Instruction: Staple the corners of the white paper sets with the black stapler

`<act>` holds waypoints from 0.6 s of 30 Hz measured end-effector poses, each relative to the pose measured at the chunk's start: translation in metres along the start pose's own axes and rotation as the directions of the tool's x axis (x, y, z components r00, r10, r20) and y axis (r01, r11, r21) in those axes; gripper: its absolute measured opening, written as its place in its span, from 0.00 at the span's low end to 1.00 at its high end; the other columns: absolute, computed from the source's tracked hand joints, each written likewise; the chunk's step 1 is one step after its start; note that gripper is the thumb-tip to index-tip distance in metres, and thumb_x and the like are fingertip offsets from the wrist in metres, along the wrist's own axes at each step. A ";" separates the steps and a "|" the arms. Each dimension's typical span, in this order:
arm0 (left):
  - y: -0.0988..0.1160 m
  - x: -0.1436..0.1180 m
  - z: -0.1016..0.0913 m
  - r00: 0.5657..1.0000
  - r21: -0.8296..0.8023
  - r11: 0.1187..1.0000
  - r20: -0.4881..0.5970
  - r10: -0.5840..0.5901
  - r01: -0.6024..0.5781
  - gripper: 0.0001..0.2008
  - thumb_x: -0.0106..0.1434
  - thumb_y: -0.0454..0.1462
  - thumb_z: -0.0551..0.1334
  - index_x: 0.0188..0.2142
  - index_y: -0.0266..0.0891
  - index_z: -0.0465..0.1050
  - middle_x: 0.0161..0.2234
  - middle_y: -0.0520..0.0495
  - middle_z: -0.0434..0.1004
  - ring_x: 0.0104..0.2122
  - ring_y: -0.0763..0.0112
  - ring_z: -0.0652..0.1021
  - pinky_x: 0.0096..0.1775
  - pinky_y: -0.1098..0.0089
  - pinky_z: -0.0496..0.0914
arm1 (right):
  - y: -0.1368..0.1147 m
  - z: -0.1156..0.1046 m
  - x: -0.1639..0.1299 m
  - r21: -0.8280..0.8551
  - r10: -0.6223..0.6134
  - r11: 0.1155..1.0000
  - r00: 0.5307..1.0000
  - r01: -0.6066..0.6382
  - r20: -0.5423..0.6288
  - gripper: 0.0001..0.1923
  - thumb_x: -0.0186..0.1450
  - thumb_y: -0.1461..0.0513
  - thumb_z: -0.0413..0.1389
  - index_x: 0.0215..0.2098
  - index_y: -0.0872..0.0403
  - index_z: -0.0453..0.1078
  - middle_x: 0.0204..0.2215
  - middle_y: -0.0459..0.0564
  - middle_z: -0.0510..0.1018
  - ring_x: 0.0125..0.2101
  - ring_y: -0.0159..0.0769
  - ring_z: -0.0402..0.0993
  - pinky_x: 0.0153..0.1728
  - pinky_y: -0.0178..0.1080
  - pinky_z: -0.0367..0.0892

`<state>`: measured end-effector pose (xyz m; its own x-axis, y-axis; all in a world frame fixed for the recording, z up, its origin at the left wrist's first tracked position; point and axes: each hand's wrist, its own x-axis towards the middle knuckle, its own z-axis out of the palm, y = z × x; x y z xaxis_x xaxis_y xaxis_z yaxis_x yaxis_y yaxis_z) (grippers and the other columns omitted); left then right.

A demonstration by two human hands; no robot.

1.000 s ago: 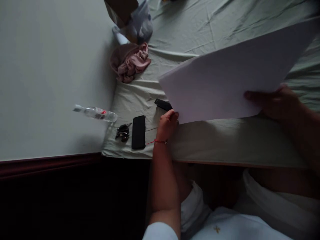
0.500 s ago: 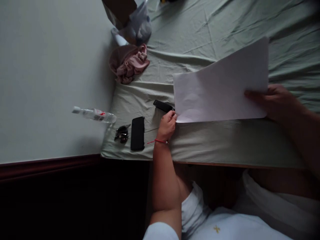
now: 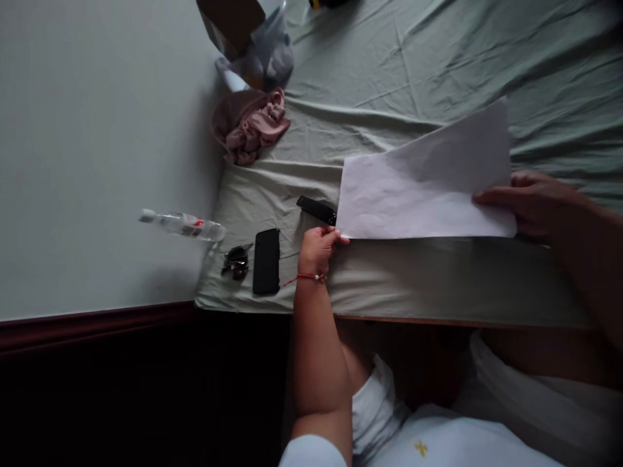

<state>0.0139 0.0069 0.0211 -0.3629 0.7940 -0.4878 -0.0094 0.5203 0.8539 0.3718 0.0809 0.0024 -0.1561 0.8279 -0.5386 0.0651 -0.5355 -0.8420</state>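
A white sheet of paper (image 3: 423,185) lies nearly flat over the pale green bedsheet (image 3: 389,71). My left hand (image 3: 317,250), with a red thread bracelet at the wrist, pinches the paper's near left corner. My right hand (image 3: 533,202) grips the paper's right edge, fingers on top. A small black flat device (image 3: 316,209) lies just left of the paper, close to my left hand.
A black phone (image 3: 267,261) and dark sunglasses (image 3: 236,261) lie near the bed's left corner. A plastic water bottle (image 3: 182,224) lies beside the bed. Pink cloth (image 3: 250,123) and a bag with a brown box (image 3: 248,39) sit further back.
The paper, held up and tilted a second ago, has come down towards the bedsheet and now lies almost flat. Both hands stayed on it and lowered with it.
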 end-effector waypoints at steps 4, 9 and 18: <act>-0.002 0.006 0.001 0.992 0.005 1.000 -0.124 0.018 -0.017 0.05 0.52 0.33 0.65 0.28 0.37 0.70 0.19 0.50 0.77 0.13 0.83 0.58 0.18 0.76 0.47 | -0.001 0.002 -0.002 0.041 0.052 0.998 0.995 -0.056 0.087 0.15 0.42 0.62 0.73 0.27 0.52 0.76 0.32 0.51 0.80 0.30 0.33 0.75 0.24 0.31 0.71; -0.011 0.017 -0.001 0.969 0.038 0.996 -0.227 0.093 -0.087 0.06 0.52 0.32 0.64 0.31 0.38 0.71 0.19 0.55 0.74 0.15 0.79 0.63 0.20 0.77 0.54 | -0.004 0.009 -0.008 0.072 0.065 0.995 0.993 -0.072 0.097 0.14 0.44 0.67 0.71 0.28 0.53 0.74 0.29 0.49 0.77 0.33 0.34 0.76 0.31 0.31 0.76; -0.029 0.036 -0.008 0.922 0.258 0.938 -0.249 0.297 -0.232 0.07 0.54 0.32 0.65 0.33 0.40 0.71 0.26 0.51 0.78 0.24 0.71 0.74 0.27 0.74 0.65 | -0.006 0.009 -0.007 0.101 0.144 0.984 0.989 -0.146 0.028 0.15 0.43 0.70 0.70 0.29 0.53 0.78 0.34 0.49 0.80 0.33 0.31 0.77 0.29 0.28 0.74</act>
<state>-0.0059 0.0175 -0.0196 -0.5698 0.8078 -0.1511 0.3161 0.3851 0.8671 0.3640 0.0771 0.0110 -0.1727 0.7375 -0.6529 -0.0126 -0.6644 -0.7472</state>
